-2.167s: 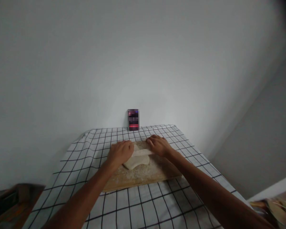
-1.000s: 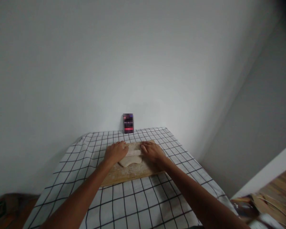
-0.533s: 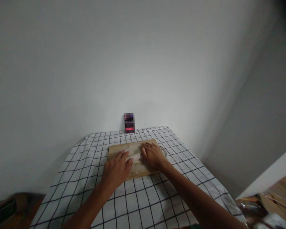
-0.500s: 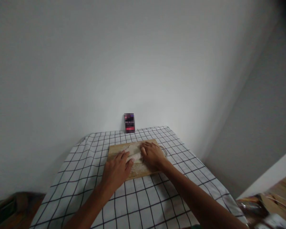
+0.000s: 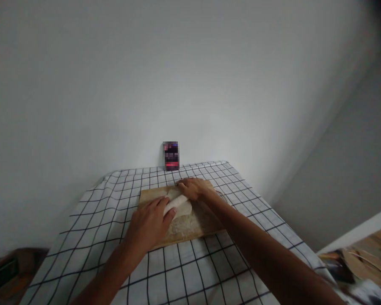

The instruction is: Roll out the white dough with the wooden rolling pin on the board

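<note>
A pale rolling pin [image 5: 175, 204] lies slantwise over a flat piece of dough [image 5: 184, 210] on a wooden board [image 5: 190, 232]. Its right end points farther from me than its left. My left hand [image 5: 150, 218] covers the near left end, the thumb along the close side and the fingers over the top. Over the far right end curves my right hand [image 5: 192, 187], which hides that end. Flour is smeared across the near part of the board.
A white tablecloth with dark grid lines [image 5: 178, 271] covers the table. A small pixelated dark box-like object [image 5: 171, 156] stands at the back by the wall. Blurred items [image 5: 352, 267] lie low at the right, and a brownish container-like thing [image 5: 14, 271] at lower left.
My right hand has moved forward and slightly left, and the rolling pin now shows more clearly at a slant. My left hand sits slightly lower left. The view has shifted a little.
</note>
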{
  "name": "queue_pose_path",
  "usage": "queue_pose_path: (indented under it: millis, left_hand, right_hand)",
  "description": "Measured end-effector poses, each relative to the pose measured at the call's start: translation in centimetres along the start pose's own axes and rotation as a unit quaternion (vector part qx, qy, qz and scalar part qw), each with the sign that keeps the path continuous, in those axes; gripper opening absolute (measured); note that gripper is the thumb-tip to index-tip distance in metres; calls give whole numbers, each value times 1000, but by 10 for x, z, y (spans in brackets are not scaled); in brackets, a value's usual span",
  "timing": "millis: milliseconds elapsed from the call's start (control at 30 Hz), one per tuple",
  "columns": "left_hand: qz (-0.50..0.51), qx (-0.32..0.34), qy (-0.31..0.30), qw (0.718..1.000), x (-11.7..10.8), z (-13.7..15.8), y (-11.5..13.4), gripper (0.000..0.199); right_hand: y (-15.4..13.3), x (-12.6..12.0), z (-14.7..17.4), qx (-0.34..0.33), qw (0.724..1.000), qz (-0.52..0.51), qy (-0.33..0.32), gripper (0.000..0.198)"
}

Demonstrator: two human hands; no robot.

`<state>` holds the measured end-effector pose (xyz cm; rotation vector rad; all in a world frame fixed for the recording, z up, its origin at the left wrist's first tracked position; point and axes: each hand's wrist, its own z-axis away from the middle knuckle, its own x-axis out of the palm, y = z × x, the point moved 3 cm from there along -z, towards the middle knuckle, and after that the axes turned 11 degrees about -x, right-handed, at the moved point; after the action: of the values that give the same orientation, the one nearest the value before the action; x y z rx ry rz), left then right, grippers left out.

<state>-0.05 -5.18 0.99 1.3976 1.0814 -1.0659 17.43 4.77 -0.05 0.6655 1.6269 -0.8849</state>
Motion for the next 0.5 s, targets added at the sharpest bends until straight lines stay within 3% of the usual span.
queue_pose_path:
  millis: [300, 400, 500]
  left_hand:
    - [-5, -5, 2, 1000, -5, -22, -14, 50]
    - [21, 0, -7, 1000, -6, -29, -19, 46]
    - [64, -6, -12, 998, -6, -38, -26, 46]
  right_hand:
    - [8, 10, -52, -54, 998, 37, 3, 48]
    - [8, 9, -64, -59, 997, 42, 26, 44]
    - [7, 9, -78, -62, 998, 30, 2, 42]
